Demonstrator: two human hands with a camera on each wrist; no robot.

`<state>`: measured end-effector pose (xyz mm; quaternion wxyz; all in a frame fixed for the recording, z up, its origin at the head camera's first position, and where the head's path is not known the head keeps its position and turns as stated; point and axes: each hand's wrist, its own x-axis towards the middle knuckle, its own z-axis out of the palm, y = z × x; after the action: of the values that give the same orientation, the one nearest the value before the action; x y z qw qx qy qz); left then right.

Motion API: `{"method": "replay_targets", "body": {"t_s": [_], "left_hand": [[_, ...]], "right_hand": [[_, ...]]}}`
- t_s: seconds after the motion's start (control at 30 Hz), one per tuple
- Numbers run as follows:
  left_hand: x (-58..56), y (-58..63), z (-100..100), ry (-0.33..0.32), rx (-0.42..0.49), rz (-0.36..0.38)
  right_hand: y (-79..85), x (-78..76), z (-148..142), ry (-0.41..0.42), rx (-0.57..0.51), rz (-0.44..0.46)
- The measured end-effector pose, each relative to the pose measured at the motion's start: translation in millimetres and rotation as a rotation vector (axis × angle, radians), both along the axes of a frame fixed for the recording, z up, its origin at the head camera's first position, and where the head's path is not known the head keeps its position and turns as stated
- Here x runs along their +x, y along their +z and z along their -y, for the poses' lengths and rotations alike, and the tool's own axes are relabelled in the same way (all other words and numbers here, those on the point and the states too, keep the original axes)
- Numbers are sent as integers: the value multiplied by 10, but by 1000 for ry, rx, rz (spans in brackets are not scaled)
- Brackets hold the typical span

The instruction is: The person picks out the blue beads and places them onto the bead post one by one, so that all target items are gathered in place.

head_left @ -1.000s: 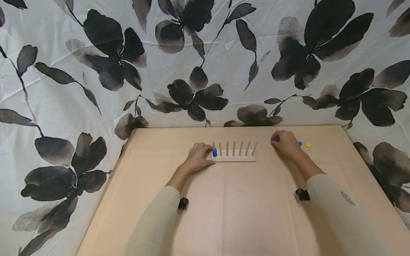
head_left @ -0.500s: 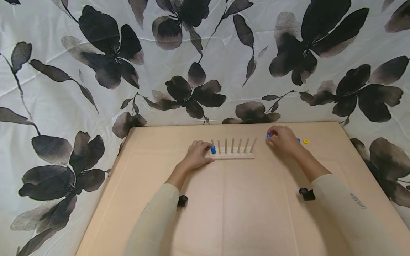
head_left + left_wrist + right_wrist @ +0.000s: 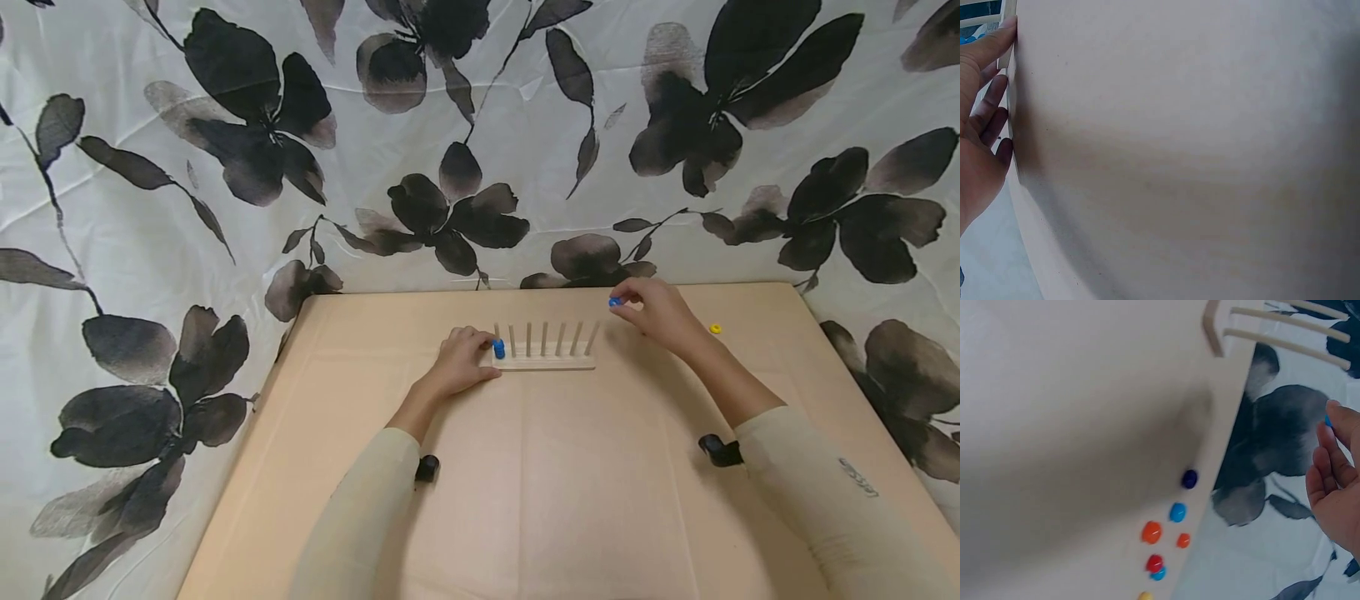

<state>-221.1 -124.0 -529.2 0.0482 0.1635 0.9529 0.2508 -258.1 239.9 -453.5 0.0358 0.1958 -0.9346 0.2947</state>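
A wooden peg rack [image 3: 547, 364] with a row of upright pegs stands near the table's far edge. Blue beads [image 3: 498, 349] are stacked on its leftmost peg. My left hand [image 3: 461, 362] grips that end of the rack, thumb at the front of the base and fingers by the blue stack. In the left wrist view, a digit of the left hand [image 3: 982, 94] touches the base's edge. Right of the rack, my right hand [image 3: 656, 312] is raised and pinches a small blue bead [image 3: 615, 302] between thumb and fingertips. That bead barely shows in the right wrist view.
A yellow bead [image 3: 716, 328] lies right of my right hand. The right wrist view shows several loose beads on the table, among them a dark blue bead [image 3: 1190, 479], an orange bead [image 3: 1152, 532] and a red bead [image 3: 1155, 563]. A floral cloth [image 3: 555, 167] hangs behind the table.
My right hand has lifted and moved slightly left toward the rack with the blue bead. Its hand and forearm now cover the loose blue bead beside the yellow one. The left hand stays on the rack.
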Motion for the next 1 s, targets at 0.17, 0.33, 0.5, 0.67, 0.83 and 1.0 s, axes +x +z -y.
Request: {"method": "replay_targets", "body": {"t_s": [0.17,0.33,0.5,0.67,0.83,1.0], "left_hand": [[-10,0,-3,7,-3,-6],[-9,17,-6,7,6,-3],[-24,3,-14,12,-2,3],[-62,-21,-44,21,-6,7],[-87,-12,-76,33,-2,8],[-109,-1,-100,50,-12,-1]], "right_hand": [[140,-6,134,30,-24,-57],[243,0,294,57,-63,-76],[314,28,470,101,-68,-80],[340,0,631,146,-53,-63],[329,-38,788,203,-52,-65],[291,-81,926,258,-42,-44]]}}
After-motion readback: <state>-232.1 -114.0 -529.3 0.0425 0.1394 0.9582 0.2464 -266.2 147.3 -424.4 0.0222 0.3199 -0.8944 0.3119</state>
